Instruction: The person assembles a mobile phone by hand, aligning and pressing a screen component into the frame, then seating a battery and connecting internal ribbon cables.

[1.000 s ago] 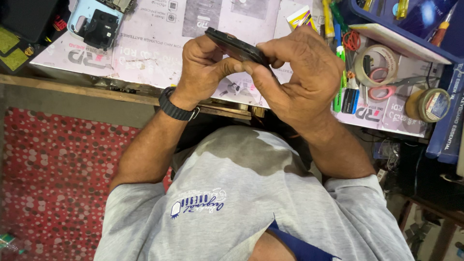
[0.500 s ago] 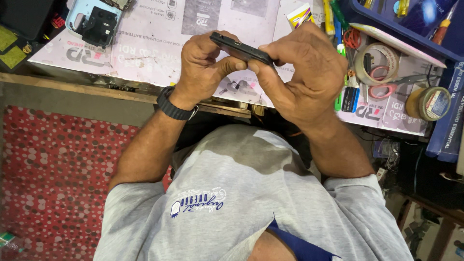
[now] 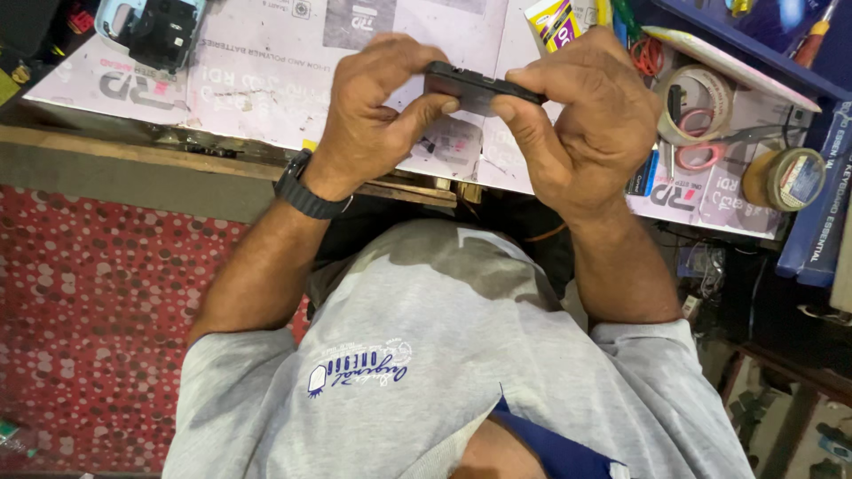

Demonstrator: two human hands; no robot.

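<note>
Both hands grip a dark phone (image 3: pixel 479 86) edge-up above the bench's (image 3: pixel 266 98) near edge, left hand (image 3: pixel 377 106) and right hand (image 3: pixel 581 120) each pinching one end between thumb and curled fingers, apparently to steady the thin edge for inspection.

Left hand (image 3: pixel 377 111) and right hand (image 3: pixel 586 115) grip a black phone (image 3: pixel 479 84) edge-on above the paper-covered bench (image 3: pixel 248 80).

Paper-covered workbench (image 3: pixel 266 98) above red dotted floor (image 3: pixel 98 293)
</note>
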